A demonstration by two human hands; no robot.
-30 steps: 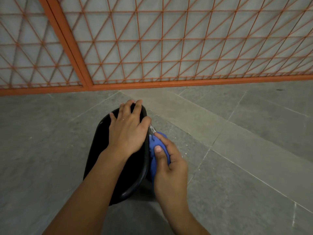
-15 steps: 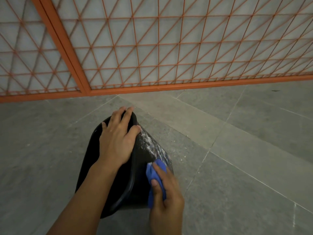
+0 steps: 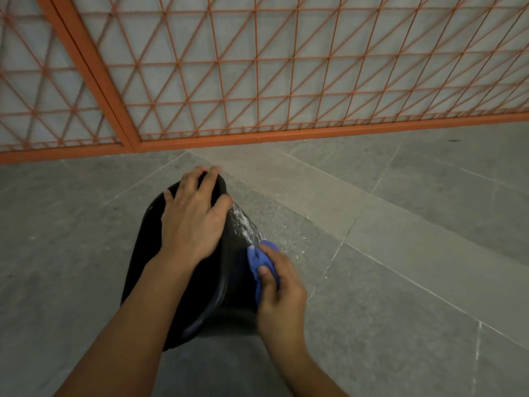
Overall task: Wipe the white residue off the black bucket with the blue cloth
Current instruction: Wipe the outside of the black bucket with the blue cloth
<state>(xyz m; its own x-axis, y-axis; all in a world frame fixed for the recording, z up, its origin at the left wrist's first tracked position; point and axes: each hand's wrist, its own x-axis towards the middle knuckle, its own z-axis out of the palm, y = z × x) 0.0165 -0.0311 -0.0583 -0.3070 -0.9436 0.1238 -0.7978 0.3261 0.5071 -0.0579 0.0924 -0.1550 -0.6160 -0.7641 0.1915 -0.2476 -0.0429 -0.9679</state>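
Bucket (image 3: 143,253) tilted on floor (image 3: 400,253). Left hand (image 3: 191,222) spread over rim, fingers curled round far edge. Right hand (image 3: 282,293) pinches cloth (image 3: 257,260) against outer wall, just below residue (image 3: 243,224).

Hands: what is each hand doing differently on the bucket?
The left hand lies spread over the rim of the black bucket, with nothing else in its grip; the right hand pinches the blue cloth. The left hand sits at the far, upper end, the right hand lower on the outer side, below the white residue. Both are at the same bucket.
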